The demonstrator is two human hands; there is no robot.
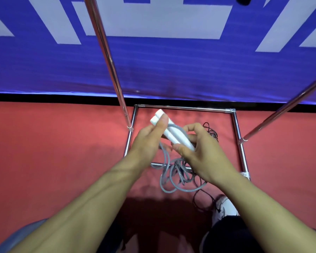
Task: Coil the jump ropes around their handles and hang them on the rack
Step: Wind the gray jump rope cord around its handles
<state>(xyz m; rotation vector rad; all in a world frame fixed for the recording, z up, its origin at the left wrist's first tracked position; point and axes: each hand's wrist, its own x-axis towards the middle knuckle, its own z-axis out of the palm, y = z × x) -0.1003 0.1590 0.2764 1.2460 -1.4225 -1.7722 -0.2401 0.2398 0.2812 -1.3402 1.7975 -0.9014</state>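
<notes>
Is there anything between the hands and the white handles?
No. Both hands already hold the two white handles side by side: the left hand near their far end, the right hand at the near end. The grey rope hangs loose below, not yet coiled, over the rack's base.

A red floor point(62, 152) carries everything. The chrome rack point(236, 125) stands on it, its base tubes forming a rectangle against a blue and white banner point(153, 70) at the far edge. A thin black cord point(211, 131) lies inside that rectangle. A white shoe point(224, 207) rests on the floor nearby.
</notes>
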